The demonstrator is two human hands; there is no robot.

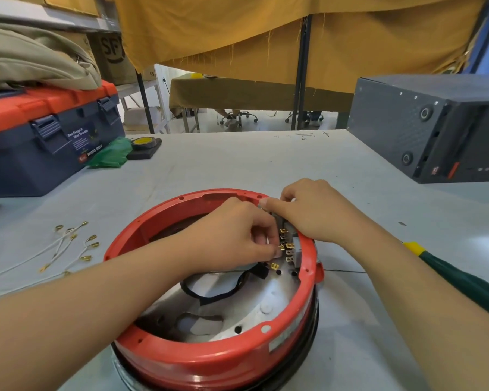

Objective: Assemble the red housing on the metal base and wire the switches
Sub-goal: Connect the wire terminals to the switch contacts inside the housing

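**Both hands at the switch block, right inner wall of the housing**

Red housing sits on the metal base, near edge of the grey table, right in front of the person. The base floor shows through the open ring, with holes and a cut-out in it. A black wire loops across that floor.

Switch block is mounted on the inside of the housing's right wall. Brass spade terminals stick out of it in a column.

Left hand reaches in over the ring, fingers curled, tips pinched together right at the terminals. It is pinching something small there; can't tell if it's a connector or a wire end, the fingers cover it.

Right hand lies over the rim at the top of the switch block, fingers curled down on it, thumb stretched along the rim toward the left hand. Looks like it grips the block and rim together.

Loose white wires with brass terminals lie on the table, left of the housing, well apart from it. Green-handled screwdriver lies on the right, under the right forearm. Blue toolbox with an orange lid is at far left, with a roll of tape next to it. Dark grey box is at far right.
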